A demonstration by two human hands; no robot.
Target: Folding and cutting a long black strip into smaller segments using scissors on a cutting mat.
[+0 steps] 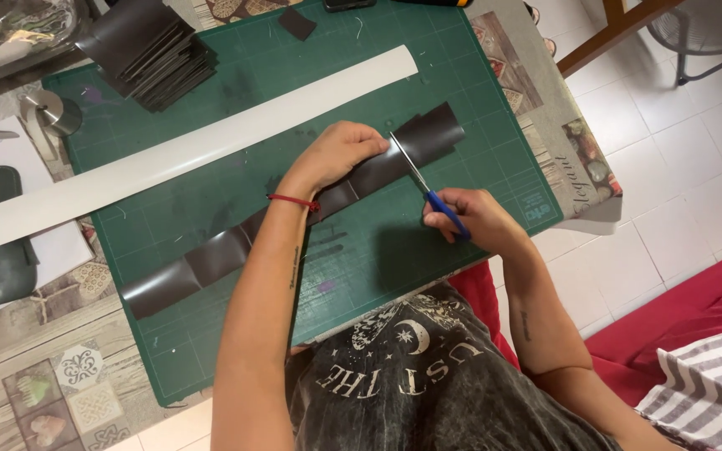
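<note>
The right hand (471, 219) has its fingers curled through the blue handles of the scissors (424, 185), blades parted across the dark strip (294, 219). The left hand (338, 154) presses fingers together, pinning the strip just left of the blades. The strip runs from lower left to centre right over the green cutting mat (478, 117). It looks thin, floppy and light, best held close beside the cut. 1 stack of cut pieces (154, 52) sits upper left, above a long white strip (177, 154).
</note>
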